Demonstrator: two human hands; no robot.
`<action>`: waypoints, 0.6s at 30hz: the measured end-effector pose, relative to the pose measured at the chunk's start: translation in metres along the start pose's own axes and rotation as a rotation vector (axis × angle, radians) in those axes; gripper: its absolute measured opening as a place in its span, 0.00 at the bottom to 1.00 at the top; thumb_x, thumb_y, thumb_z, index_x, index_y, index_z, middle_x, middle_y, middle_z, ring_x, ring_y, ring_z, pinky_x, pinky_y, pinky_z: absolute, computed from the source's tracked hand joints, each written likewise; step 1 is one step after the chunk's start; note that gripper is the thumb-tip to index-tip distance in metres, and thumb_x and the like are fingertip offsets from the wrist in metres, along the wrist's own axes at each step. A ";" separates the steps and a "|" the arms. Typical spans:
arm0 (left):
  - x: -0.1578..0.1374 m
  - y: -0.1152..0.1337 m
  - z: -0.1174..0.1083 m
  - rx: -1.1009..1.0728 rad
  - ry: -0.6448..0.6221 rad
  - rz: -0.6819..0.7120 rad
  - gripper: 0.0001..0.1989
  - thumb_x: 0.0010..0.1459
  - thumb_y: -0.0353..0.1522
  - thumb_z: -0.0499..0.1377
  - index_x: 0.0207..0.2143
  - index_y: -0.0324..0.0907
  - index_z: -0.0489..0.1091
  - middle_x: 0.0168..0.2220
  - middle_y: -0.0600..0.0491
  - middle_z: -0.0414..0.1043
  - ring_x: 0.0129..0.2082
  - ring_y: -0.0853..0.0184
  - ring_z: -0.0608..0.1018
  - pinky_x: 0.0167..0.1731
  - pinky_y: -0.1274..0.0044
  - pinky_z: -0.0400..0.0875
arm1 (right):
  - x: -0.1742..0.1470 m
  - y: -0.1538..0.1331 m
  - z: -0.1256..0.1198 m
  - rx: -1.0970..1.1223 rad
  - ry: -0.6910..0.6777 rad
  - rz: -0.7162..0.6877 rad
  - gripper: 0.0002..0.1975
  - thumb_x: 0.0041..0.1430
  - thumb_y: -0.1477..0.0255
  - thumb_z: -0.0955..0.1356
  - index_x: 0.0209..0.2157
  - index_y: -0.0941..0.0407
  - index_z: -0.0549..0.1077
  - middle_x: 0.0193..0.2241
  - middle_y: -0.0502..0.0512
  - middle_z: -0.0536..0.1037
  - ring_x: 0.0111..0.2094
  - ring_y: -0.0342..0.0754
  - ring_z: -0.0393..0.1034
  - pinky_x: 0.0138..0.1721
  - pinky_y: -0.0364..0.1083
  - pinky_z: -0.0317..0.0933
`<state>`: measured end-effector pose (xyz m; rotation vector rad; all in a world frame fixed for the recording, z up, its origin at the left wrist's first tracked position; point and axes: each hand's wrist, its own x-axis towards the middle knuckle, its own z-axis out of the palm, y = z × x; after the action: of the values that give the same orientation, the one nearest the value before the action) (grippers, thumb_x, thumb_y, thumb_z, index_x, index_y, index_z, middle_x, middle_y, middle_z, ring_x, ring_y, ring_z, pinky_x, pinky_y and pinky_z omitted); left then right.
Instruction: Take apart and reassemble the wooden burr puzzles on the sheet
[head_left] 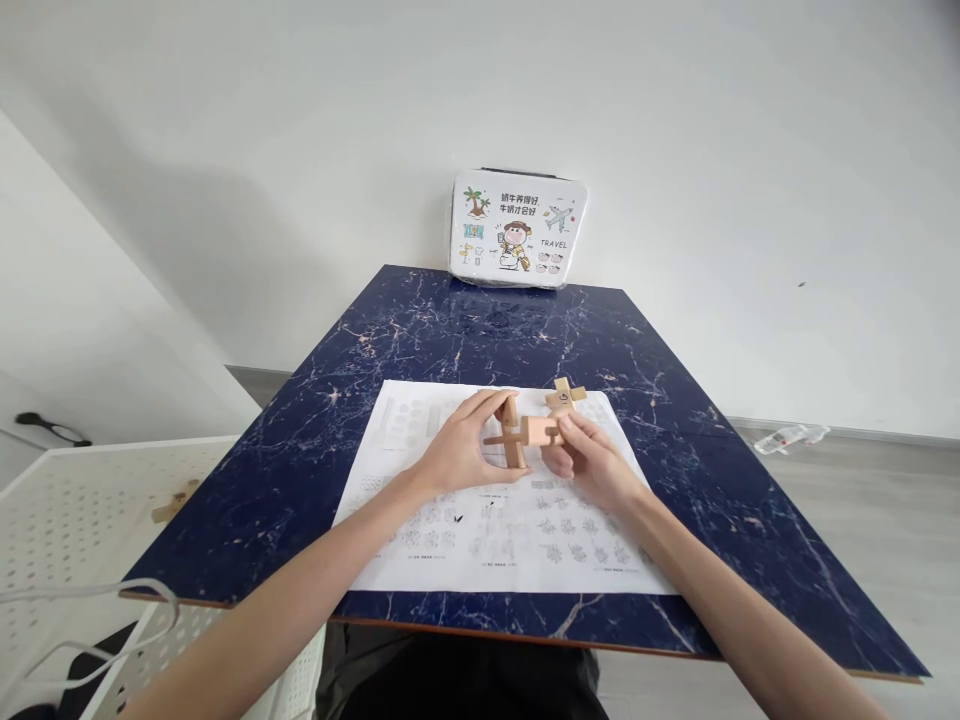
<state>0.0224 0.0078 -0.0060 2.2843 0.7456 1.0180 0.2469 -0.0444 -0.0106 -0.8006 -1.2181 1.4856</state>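
Observation:
My left hand (469, 445) grips an upright wooden puzzle piece (513, 450) between thumb and fingers, above a printed sheet. A thin wooden bar sticks out of that piece toward my palm. My right hand (589, 455) pinches a notched wooden block (537, 431) at its right end. The block's left end meets the upright piece; whether the two are locked together I cannot tell. Just behind my right hand, another wooden puzzle assembly (562, 396) with a dark mark rests near the sheet's top right. The instruction sheet (442, 575) shows rows of small diagrams, partly covered by my hands.
The sheet lies on a dark blue marbled table (480, 340). A white cartoon-printed case (517, 230) leans on the wall at the back. Left of the table stands a white perforated surface (75, 500) with wooden pieces (176, 502) and a white cable (169, 600). Clear plastic packaging (791, 438) is at right.

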 end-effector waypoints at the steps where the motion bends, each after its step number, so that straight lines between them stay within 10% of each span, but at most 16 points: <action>1: 0.000 0.001 0.000 0.014 0.010 -0.015 0.46 0.48 0.42 0.76 0.66 0.50 0.61 0.61 0.45 0.68 0.60 0.49 0.74 0.61 0.54 0.73 | 0.001 -0.002 0.000 0.014 0.043 -0.017 0.22 0.68 0.51 0.70 0.30 0.51 0.63 0.19 0.43 0.61 0.19 0.42 0.51 0.24 0.46 0.49; 9: 0.002 -0.006 0.004 0.072 0.286 -0.145 0.44 0.52 0.34 0.74 0.66 0.49 0.56 0.57 0.46 0.62 0.51 0.58 0.75 0.50 0.61 0.82 | 0.007 0.004 -0.001 -0.373 0.404 -0.148 0.21 0.71 0.49 0.66 0.33 0.51 0.67 0.25 0.49 0.68 0.25 0.46 0.59 0.27 0.47 0.55; 18: 0.000 -0.005 0.005 0.031 0.266 -0.123 0.45 0.52 0.33 0.73 0.67 0.51 0.56 0.58 0.47 0.62 0.46 0.62 0.77 0.47 0.63 0.83 | 0.005 0.019 0.002 -0.969 0.353 -0.143 0.18 0.75 0.56 0.61 0.35 0.51 0.70 0.28 0.54 0.77 0.28 0.53 0.68 0.32 0.49 0.55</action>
<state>0.0255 0.0103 -0.0120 2.1217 1.0030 1.2735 0.2383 -0.0396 -0.0281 -1.4871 -1.6616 0.5288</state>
